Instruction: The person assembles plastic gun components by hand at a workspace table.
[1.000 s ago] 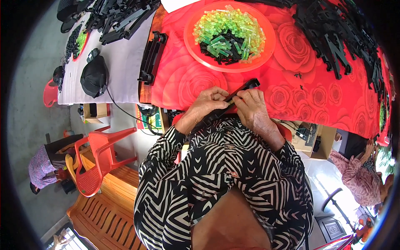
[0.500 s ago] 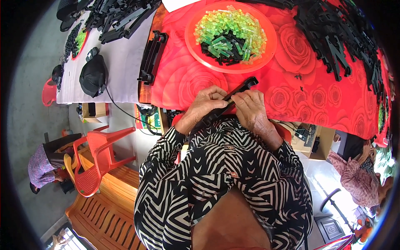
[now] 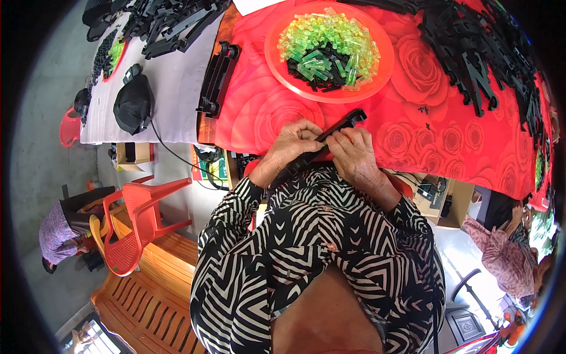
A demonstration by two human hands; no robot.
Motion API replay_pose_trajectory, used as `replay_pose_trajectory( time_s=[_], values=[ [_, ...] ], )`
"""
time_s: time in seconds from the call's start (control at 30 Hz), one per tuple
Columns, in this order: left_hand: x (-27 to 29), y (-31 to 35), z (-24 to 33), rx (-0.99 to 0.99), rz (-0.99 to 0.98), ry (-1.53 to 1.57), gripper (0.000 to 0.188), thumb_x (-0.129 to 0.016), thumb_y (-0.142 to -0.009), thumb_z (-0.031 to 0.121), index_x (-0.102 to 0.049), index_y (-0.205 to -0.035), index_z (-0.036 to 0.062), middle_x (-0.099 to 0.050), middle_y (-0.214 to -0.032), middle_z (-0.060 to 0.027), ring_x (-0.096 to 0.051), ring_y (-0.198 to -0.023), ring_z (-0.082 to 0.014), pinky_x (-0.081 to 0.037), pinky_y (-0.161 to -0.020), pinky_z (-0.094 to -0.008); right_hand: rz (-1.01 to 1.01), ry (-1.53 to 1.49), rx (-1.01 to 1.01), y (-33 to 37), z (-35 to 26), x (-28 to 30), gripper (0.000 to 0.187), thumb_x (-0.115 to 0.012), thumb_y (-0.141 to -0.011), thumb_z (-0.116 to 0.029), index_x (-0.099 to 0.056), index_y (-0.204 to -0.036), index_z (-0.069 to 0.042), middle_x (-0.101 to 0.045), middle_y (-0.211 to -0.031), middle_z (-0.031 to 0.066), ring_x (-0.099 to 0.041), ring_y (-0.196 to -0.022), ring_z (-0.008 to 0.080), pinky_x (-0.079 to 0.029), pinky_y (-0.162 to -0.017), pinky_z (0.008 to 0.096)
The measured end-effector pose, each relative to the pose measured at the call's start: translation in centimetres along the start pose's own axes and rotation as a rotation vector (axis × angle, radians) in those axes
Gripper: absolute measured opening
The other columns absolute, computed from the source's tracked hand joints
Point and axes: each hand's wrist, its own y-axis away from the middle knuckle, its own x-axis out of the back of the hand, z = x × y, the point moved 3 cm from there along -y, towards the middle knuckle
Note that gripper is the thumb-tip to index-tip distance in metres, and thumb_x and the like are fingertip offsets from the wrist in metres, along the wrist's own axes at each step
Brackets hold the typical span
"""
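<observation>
A long black plastic bar (image 3: 352, 118) lies slantwise in front of my chest, its far end pointing up and to the right. My left hand (image 3: 293, 145) is closed around its lower part, with the thumb along the top. From the other side, my right hand (image 3: 355, 154) presses its bent fingers onto the bar's middle. Between the two sets of fingertips shows a small pale yellow-green piece (image 3: 323, 143), mostly hidden. Beyond my hands, an orange-red plate (image 3: 272, 64) holds a heap of translucent yellow-green tubes (image 3: 318, 29) and small black parts (image 3: 321, 85).
Black plastic bars pile up on the red rose-patterned cloth (image 3: 259, 127) at right; another black bar (image 3: 218, 79) lies left of the plate. A black cap-like object (image 3: 132, 106) with a cable sits on the pale cloth. A red chair (image 3: 141, 215) and people are nearby.
Both hands keep their place on the bar. The fingers of my right hand have shifted slightly; the view has moved a little.
</observation>
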Motion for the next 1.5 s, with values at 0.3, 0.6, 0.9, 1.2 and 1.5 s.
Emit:
replay_pose_trajectory(
  time_s=[0.3, 0.6, 0.9, 1.2, 1.5],
  values=[
    [0.3, -0.4, -0.4, -0.024, -0.014, 0.01, 0.029, -0.067, -0.076, -0.001, -0.061, -0.104, -0.0004, -0.064, -0.082, -0.001, -0.058, -0.074, -0.0069, -0.047, -0.068, -0.0207, 0.01, -0.031, -0.097, 0.4, 0.0, -1.2, 0.039, -0.065, -0.067, -0.009, -0.058, -0.104, 0.0, -0.051, -0.107, 0.0134, -0.05, -0.103, 0.0309, -0.04, -0.09, 0.0449],
    [0.0, -0.4, -0.1, -0.028, -0.013, -0.01, 0.03, -0.066, -0.076, -0.003, -0.061, -0.105, -0.0009, -0.065, -0.083, -0.0021, -0.059, -0.074, -0.0072, -0.047, -0.068, -0.0209, 0.01, -0.014, 0.001, 0.2, -0.3, -0.9, 0.044, -0.064, -0.067, -0.01, -0.055, -0.109, 0.0, -0.053, -0.1, 0.0124, -0.05, -0.101, 0.0304, -0.04, -0.09, 0.0449],
    [1.0, -0.4, -0.8, -0.031, 0.003, -0.08, 0.03, -0.066, -0.079, 0.0, -0.06, -0.108, 0.0002, -0.065, -0.087, -0.0026, -0.059, -0.077, -0.0086, -0.047, -0.072, -0.0217, 0.182, -0.242, -0.12, 0.6, 1.3, 0.6, 0.033, -0.064, -0.071, -0.003, -0.058, -0.103, 0.001, -0.057, -0.097, 0.0145, -0.054, -0.096, 0.0316, -0.042, -0.087, 0.0451],
    [2.8, -1.3, 1.3, -0.214, -0.077, -0.312, 0.026, -0.064, -0.084, 0.003, -0.057, -0.11, 0.0016, -0.064, -0.093, -0.0056, -0.059, -0.086, -0.0108, -0.048, -0.076, -0.0259, 0.115, -0.073, -0.37, 2.8, 1.4, -1.2, 0.028, -0.072, -0.074, -0.014, -0.064, -0.099, -0.007, -0.054, -0.094, 0.0104, -0.051, -0.09, 0.0294, -0.04, -0.075, 0.0415],
    [2.2, -1.0, 2.3, -0.258, -0.124, -0.335, 0.019, -0.059, -0.085, -0.001, -0.061, -0.104, 0.0016, -0.063, -0.091, -0.0021, -0.059, -0.086, -0.0101, -0.048, -0.076, -0.0259, 0.043, -0.137, -0.29, 2.0, 2.4, -0.7, 0.023, -0.068, -0.078, -0.007, -0.064, -0.1, -0.006, -0.058, -0.09, 0.0088, -0.054, -0.082, 0.028, -0.043, -0.07, 0.0383]
  ],
)
